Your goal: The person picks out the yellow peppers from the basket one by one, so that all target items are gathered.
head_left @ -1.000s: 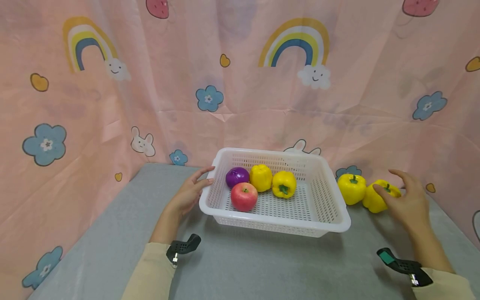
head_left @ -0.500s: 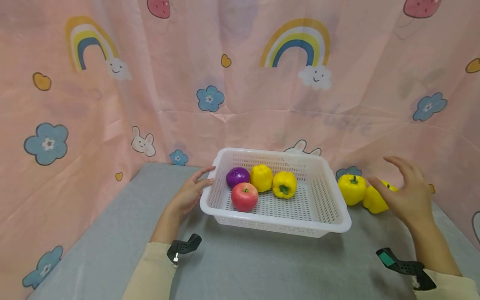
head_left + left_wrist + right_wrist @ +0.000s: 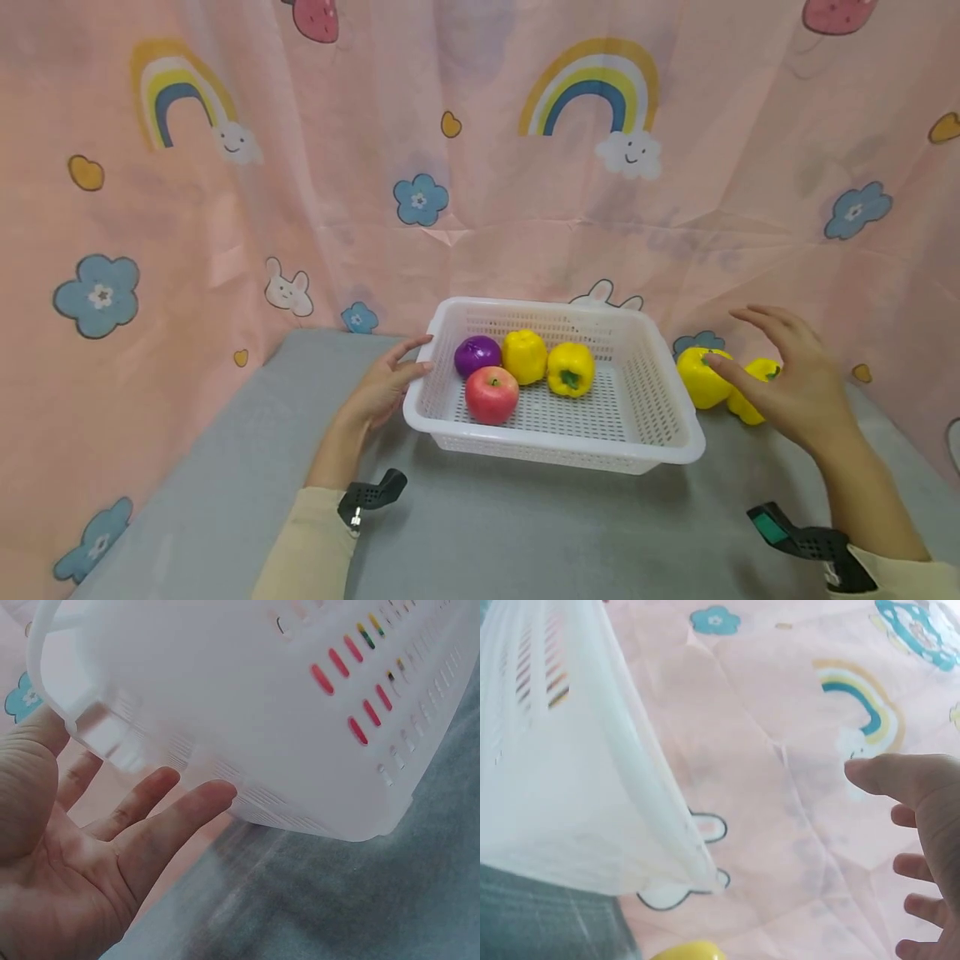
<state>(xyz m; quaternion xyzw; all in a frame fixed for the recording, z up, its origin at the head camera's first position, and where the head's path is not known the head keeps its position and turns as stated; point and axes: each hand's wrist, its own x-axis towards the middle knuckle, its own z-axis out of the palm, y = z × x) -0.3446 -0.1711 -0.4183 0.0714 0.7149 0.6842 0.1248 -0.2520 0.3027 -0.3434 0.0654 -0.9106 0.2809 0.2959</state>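
Observation:
A white plastic basket (image 3: 555,450) holds a purple onion-like vegetable (image 3: 477,356), a red apple (image 3: 492,395) and two yellow bell peppers (image 3: 524,357). At its left end, my left hand (image 3: 382,387) holds the rim, the thumb over the edge; in the left wrist view other fingers (image 3: 176,829) extend under the outer wall. My right hand (image 3: 806,387) hovers, thumb and fingers spread apart, nothing between them. It is nearest two more yellow bell peppers, one beside the basket (image 3: 701,379) and one partly hidden behind the hand (image 3: 750,407).
A grey cloth-covered table (image 3: 525,533) lies under everything. Behind it hangs a pink curtain (image 3: 495,250) printed with rainbows, flowers and rabbits. Dark camera mounts (image 3: 371,493) sit on both wrists.
My right hand has lifted off the right-hand loose pepper and shifted left, towards the pepper beside the basket. Left hand, basket and its contents stay as they were.

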